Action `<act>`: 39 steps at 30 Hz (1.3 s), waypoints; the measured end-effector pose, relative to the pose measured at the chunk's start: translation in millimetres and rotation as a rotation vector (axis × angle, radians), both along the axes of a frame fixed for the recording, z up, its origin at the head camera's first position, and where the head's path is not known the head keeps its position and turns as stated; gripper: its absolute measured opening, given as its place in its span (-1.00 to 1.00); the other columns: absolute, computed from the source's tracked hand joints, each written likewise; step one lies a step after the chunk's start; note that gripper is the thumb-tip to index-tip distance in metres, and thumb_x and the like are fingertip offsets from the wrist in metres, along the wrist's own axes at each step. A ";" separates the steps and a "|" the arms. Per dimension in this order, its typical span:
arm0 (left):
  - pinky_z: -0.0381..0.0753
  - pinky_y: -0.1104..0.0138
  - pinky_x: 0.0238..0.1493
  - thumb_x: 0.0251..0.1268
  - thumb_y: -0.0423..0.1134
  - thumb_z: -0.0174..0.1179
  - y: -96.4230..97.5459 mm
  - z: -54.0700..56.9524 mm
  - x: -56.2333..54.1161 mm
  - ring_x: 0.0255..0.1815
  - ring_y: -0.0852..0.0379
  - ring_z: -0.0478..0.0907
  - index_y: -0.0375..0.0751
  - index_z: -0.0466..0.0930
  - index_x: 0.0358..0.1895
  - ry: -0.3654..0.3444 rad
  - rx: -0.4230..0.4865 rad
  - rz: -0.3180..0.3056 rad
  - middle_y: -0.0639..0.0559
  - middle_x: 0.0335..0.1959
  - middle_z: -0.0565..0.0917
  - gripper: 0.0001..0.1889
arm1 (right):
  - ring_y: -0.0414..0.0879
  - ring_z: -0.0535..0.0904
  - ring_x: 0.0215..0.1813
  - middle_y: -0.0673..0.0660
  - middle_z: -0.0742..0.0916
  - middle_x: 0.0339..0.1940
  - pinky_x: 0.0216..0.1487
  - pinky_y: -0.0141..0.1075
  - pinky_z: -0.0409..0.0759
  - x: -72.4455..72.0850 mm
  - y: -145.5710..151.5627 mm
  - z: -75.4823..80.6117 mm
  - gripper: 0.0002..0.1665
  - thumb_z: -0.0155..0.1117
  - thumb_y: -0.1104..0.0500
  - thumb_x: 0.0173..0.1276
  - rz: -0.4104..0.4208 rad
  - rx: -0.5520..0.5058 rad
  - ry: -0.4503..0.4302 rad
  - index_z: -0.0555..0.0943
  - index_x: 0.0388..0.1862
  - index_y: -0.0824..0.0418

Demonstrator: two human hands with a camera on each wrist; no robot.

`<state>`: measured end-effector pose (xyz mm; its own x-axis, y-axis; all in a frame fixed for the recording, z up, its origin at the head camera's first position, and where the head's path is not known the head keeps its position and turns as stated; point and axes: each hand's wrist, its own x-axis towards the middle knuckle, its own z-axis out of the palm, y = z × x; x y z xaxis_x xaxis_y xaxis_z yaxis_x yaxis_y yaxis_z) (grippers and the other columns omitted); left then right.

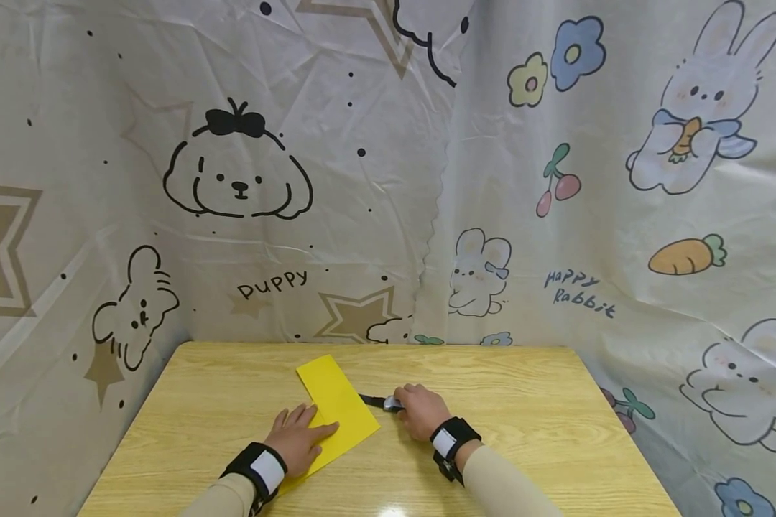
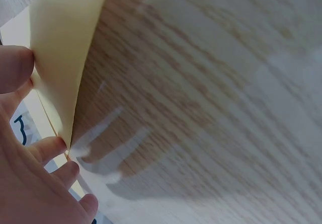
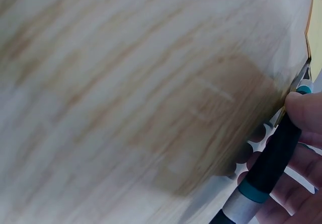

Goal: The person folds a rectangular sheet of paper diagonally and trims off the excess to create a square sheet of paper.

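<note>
A yellow sheet of paper (image 1: 339, 398), apparently folded, lies at an angle on the wooden table. My left hand (image 1: 295, 439) rests on its left part with fingers spread. In the left wrist view, the fingertips of the left hand (image 2: 30, 158) are at the edge of the paper (image 2: 60, 53). To the right of the paper, my right hand (image 1: 422, 411) grips a knife with a dark handle and teal bands (image 3: 275, 156). The knife's dark blade (image 1: 370, 400) points left, its tip at the paper's right edge. Whether the tip goes between layers, I cannot tell.
The wooden table (image 1: 511, 409) has its far edge against a pale printed cloth (image 1: 375, 179) with animals, stars and flowers. This cloth also hangs along both sides. Each wrist wears a black strap (image 1: 454, 439).
</note>
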<state>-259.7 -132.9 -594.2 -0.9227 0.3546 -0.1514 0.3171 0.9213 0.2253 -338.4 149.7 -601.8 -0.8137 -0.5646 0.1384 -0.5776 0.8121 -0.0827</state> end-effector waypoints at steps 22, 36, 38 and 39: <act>-0.11 -0.28 0.32 0.29 -0.11 0.20 5.7 1.7 1.8 0.40 -0.31 0.11 0.34 0.47 0.27 0.021 0.002 -0.025 -0.17 0.37 0.28 -0.53 | -0.18 0.46 -0.31 -0.09 0.56 -0.34 -0.35 -0.31 0.52 -6.0 -8.5 2.5 -0.75 0.33 0.16 0.25 -0.024 0.018 -0.015 0.58 -0.08 0.05; -0.14 -0.28 0.33 0.28 -0.14 0.21 9.1 12.3 5.3 0.42 -0.27 0.11 0.31 0.51 0.23 0.008 -0.005 -0.033 -0.14 0.37 0.30 -0.56 | -0.18 0.48 -0.30 -0.08 0.59 -0.31 -0.32 -0.31 0.54 -4.8 -6.8 5.5 -0.74 0.33 0.18 0.26 -0.020 0.004 -0.033 0.58 -0.06 0.05; -0.13 -0.28 0.33 0.29 -0.14 0.20 10.0 11.7 5.4 0.42 -0.26 0.12 0.32 0.51 0.23 0.003 -0.004 -0.036 -0.14 0.37 0.30 -0.56 | -0.18 0.48 -0.30 -0.08 0.59 -0.31 -0.32 -0.31 0.54 -5.3 -8.3 5.2 -0.74 0.33 0.18 0.26 -0.021 0.001 -0.038 0.59 -0.06 0.05; -0.13 -0.28 0.33 0.29 -0.14 0.20 10.4 10.9 5.3 0.42 -0.26 0.12 0.32 0.51 0.23 0.000 -0.002 -0.037 -0.14 0.37 0.29 -0.56 | -0.18 0.47 -0.30 -0.08 0.58 -0.32 -0.32 -0.31 0.53 -5.5 -8.9 5.2 -0.74 0.33 0.17 0.26 -0.022 0.001 -0.041 0.59 -0.07 0.05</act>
<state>-254.4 -122.5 -583.3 -0.9091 0.3879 -0.1518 0.3507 0.9095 0.2233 -344.0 140.8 -596.6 -0.8306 -0.5470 0.1040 -0.5561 0.8244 -0.1053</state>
